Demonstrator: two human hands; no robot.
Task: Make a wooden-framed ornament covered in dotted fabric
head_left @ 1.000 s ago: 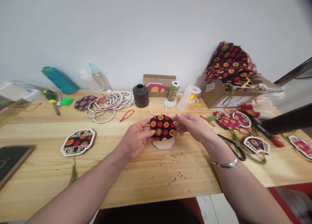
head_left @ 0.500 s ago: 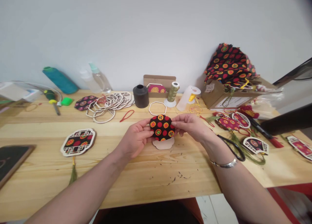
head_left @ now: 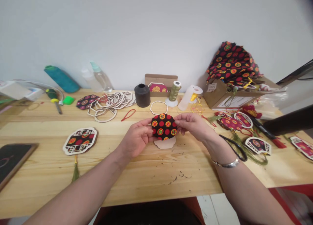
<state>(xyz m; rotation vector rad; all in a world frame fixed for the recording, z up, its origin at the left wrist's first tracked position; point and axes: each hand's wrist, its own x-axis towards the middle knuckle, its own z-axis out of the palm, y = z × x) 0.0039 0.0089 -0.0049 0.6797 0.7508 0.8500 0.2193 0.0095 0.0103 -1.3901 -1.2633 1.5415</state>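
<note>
Between my two hands is a fabric-covered panel (head_left: 164, 127), black with red dots and orange-and-green flower rounds. My left hand (head_left: 139, 136) pinches its left edge between thumb and fingers. At the upper right edge, my right hand (head_left: 192, 125) grips it the same way. Below the panel a pale scalloped piece (head_left: 165, 143) shows, partly hidden behind it; I cannot tell whether they touch. Just beyond lies a thin scalloped frame outline (head_left: 158, 108). To the left rests a finished-looking lattice ornament (head_left: 80, 141) with a green tassel (head_left: 75, 172).
Behind stand a black thread cone (head_left: 142, 96), a green spool (head_left: 174, 92) and a cardboard box (head_left: 217, 97) heaped with patterned cloth (head_left: 232, 63). Stacked wooden frames (head_left: 114, 102) lie back left. Scissors (head_left: 234, 148) and tasselled ornaments sit right; a dark tablet-like object (head_left: 17, 159) lies far left.
The whole view has shifted slightly, so everything sits a little to the right. Both hands keep their hold on the panel, which has barely moved.
</note>
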